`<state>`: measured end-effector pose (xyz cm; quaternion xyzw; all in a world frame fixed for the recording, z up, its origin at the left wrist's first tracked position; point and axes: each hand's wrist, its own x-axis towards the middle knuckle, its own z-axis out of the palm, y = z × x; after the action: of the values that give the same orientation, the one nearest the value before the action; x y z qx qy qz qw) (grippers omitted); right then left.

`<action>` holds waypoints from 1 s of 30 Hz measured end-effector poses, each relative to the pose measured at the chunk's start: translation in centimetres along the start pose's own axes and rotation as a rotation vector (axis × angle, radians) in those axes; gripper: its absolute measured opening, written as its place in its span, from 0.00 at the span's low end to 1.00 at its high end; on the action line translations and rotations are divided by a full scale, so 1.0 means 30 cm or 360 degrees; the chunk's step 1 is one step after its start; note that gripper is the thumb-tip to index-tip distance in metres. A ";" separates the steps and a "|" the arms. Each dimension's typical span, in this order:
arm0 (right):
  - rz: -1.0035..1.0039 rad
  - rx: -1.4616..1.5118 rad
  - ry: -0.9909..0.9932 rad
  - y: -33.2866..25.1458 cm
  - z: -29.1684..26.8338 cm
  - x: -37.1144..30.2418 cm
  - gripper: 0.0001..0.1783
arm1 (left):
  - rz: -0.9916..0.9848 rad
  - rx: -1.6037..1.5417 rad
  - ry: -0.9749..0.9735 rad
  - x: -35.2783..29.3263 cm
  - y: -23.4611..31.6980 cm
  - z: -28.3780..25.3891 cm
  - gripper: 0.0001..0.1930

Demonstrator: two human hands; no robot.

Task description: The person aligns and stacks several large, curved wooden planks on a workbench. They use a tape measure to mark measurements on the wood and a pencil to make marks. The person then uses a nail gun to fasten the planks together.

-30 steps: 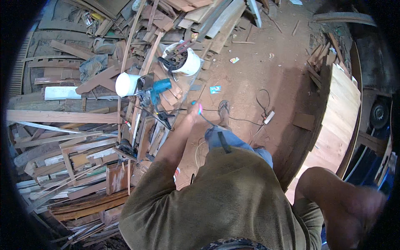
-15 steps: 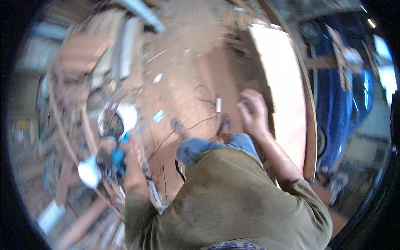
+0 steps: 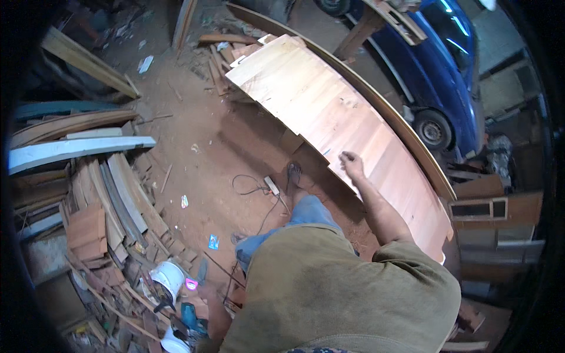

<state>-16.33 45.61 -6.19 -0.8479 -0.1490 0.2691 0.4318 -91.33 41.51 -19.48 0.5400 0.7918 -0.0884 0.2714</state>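
Note:
My right hand is over the pale wooden panel, its fingers loosely bent and apart from the thumb, with nothing visible in them. A small blue mark or object lies at the panel's near edge beside it. My left hand is low at the left, partly hidden by its forearm. Close to its fingertips is a small bright pink, ring-shaped thing; whether the hand grips it I cannot tell. Beside that stands a white bucket with tools in it. A teal power tool lies just below.
Stacked boards and offcuts crowd the left. A power strip and its cable lie on the dirt floor by my feet. A long curved board runs along the panel's far side. Behind it stands a blue car.
My view has swung to the right and steadied. The panel now lies slantwise before me. My right hand has come over it; my left hand is lower, nearer my body.

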 end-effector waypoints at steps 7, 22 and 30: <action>-0.1169 -0.1087 -0.0114 -0.180 -0.346 0.864 0.27 | 0.0251 -0.0096 -0.0195 -0.110 0.722 0.086 0.19; -0.0859 -0.1792 0.0172 -0.331 -0.444 1.659 0.36 | 0.0273 -0.0031 -0.0138 -0.207 1.643 -0.152 0.27; -0.0477 -0.1570 -0.0090 -0.414 -0.577 1.686 0.15 | 0.0500 -0.0005 -0.0256 0.068 1.997 -0.264 0.25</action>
<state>34.56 66.08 -4.32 -0.9124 -0.3896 0.1248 0.0102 -40.43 70.62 -4.75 0.6479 0.6736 -0.0865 0.3451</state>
